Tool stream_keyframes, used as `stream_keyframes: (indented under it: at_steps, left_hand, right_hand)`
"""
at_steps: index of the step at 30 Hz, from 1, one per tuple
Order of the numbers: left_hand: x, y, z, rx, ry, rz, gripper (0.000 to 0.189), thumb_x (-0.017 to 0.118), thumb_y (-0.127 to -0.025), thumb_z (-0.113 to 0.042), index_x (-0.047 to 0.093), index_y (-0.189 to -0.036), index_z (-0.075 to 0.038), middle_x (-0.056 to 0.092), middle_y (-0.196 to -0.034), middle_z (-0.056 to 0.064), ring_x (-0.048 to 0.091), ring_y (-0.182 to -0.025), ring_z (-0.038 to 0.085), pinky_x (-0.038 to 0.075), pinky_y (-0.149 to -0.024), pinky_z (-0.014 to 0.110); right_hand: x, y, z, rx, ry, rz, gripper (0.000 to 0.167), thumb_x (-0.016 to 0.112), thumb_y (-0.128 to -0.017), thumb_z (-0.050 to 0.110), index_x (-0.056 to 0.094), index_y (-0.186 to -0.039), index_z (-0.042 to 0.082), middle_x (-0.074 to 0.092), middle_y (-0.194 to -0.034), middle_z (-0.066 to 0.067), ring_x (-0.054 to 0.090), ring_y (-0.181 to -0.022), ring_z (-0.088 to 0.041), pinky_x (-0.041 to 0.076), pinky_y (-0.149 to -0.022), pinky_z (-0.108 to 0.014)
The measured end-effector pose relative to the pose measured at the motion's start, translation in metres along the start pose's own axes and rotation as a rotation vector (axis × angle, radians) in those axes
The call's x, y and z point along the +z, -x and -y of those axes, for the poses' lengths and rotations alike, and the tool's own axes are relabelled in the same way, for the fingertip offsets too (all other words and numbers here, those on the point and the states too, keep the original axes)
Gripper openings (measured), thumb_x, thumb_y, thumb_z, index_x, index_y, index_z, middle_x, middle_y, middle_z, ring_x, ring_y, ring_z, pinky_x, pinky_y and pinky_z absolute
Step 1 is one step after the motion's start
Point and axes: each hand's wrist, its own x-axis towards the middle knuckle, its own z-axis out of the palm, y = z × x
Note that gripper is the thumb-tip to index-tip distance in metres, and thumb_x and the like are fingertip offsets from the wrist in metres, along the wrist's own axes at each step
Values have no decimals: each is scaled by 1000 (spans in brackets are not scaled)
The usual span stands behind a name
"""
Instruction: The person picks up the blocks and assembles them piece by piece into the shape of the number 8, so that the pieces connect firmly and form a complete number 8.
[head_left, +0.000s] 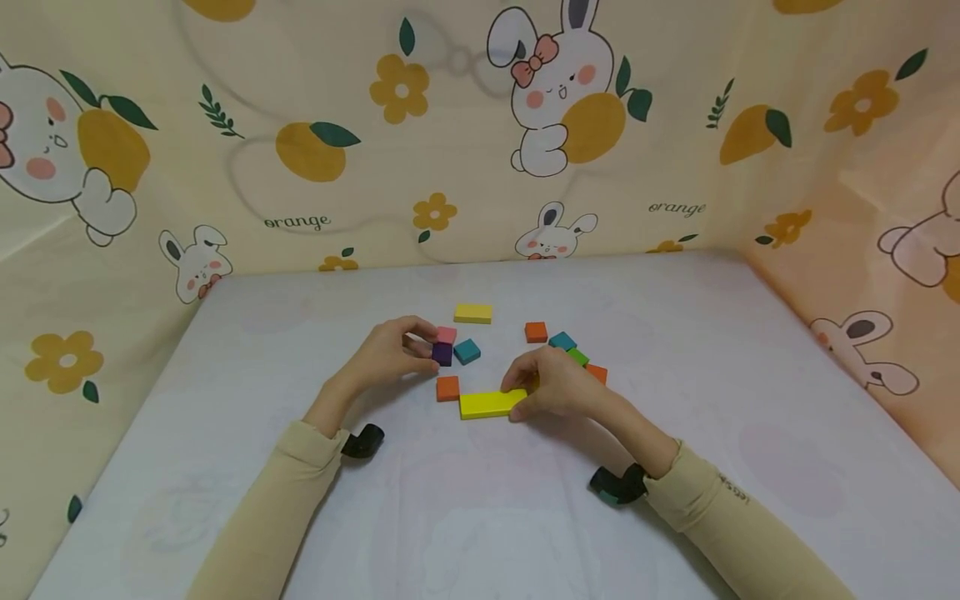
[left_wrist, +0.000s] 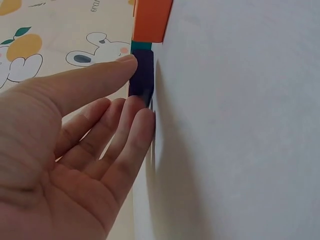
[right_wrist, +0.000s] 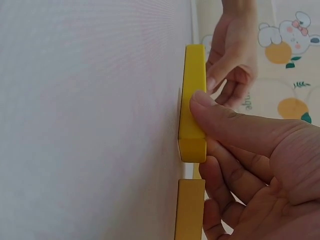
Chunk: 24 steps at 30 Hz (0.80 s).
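My left hand (head_left: pixel 393 348) has its thumb and fingers around a dark purple block (head_left: pixel 442 355), and a pink block (head_left: pixel 446 335) touches that block's far side. In the left wrist view the thumb presses the purple block (left_wrist: pixel 142 72), with the fingertips close against its end. My right hand (head_left: pixel 555 383) pinches the right end of a long yellow block (head_left: pixel 486 405) lying on the table. In the right wrist view the thumb lies on the yellow block (right_wrist: pixel 193 95), its fingers behind. A second, darker yellow block (right_wrist: pixel 190 207) lies beside those fingers.
A teal block (head_left: pixel 467 352) and an orange block (head_left: pixel 447 388) lie near the left hand. A pale yellow block (head_left: pixel 473 313) is farther back. Beyond the right hand are an orange block (head_left: pixel 536 332), a teal one (head_left: pixel 562 341), a green one (head_left: pixel 577 357) and another orange one (head_left: pixel 597 374).
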Motion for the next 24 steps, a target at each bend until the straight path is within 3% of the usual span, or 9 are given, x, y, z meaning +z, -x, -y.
stream_keyframes:
  at_steps: [12, 24]
  left_hand:
    - [5, 3, -6, -22, -32, -68, 42, 84, -80, -13, 64, -117, -8, 65, -114, 4, 63, -94, 21, 53, -86, 35]
    - [9, 2, -7, -40, -28, -75, 40, 84, -80, -12, 66, -115, -10, 66, -113, 2, 63, -93, 21, 53, -85, 34]
  right_hand:
    - [1, 0, 0, 9, -1, 3, 28, 91, -70, 15, 74, -93, 15, 67, -88, 6, 57, -81, -20, 52, -74, -32]
    - [0, 1, 0, 1, -5, 2, 28, 90, -70, 14, 74, -94, 15, 68, -90, 6, 58, -82, -20, 52, -76, -31]
